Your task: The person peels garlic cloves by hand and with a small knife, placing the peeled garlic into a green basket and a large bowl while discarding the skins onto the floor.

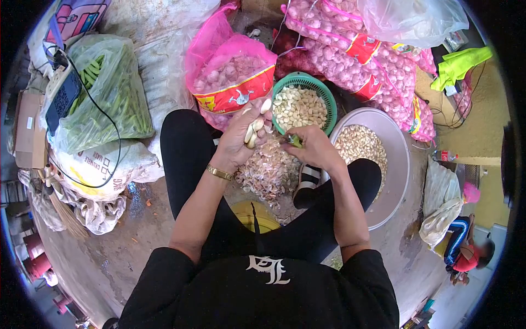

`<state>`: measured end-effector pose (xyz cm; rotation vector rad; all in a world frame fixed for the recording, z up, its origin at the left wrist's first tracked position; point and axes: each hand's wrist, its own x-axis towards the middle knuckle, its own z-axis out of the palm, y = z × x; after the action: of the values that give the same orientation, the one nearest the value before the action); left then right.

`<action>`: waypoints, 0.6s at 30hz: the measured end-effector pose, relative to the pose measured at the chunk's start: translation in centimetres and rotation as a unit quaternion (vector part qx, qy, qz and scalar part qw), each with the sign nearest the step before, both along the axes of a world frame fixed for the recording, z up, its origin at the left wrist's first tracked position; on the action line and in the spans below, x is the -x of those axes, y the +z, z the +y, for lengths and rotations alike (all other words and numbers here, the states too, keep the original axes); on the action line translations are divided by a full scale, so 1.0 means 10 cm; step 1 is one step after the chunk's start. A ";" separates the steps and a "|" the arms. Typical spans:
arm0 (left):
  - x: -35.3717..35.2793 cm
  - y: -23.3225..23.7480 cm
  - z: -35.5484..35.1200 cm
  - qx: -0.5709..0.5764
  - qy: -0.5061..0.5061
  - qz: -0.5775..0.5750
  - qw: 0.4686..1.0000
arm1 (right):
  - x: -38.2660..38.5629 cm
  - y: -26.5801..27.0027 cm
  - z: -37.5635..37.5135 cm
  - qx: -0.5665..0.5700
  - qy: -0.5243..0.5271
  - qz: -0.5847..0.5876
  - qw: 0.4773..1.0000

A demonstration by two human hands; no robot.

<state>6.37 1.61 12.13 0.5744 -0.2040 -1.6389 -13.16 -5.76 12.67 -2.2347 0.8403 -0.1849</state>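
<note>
Garlic cloves (257,125) sit in our left hand (234,134) above piled skins (269,171).
Near-left of the green basket (332,104), our left fingers curl around them; our right hand (318,145) pinches a small green item (296,141), unclear in kind. A light grip spares the cloves.

Black clothes, white print, gold-toned band

The person wears a black short-sleeved top (230,301) with white, Gothic-looking lettering (268,268) across the front. The legs are covered by plain black trousers (183,159). A gold-toned linked band (219,172) circles the wrist of the left hand (244,134). The visible sandal (308,183) is dark, with pale stripes across its upper.
</note>
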 end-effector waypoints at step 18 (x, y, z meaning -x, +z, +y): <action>0.05 -0.04 0.00 -0.008 -0.078 -0.032 0.996 | -0.27 0.21 0.00 -0.008 -0.137 -0.334 0.933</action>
<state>5.85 1.61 11.77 0.6364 -0.2886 -1.7766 -10.42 -5.71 14.78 -1.8293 0.7485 -1.0014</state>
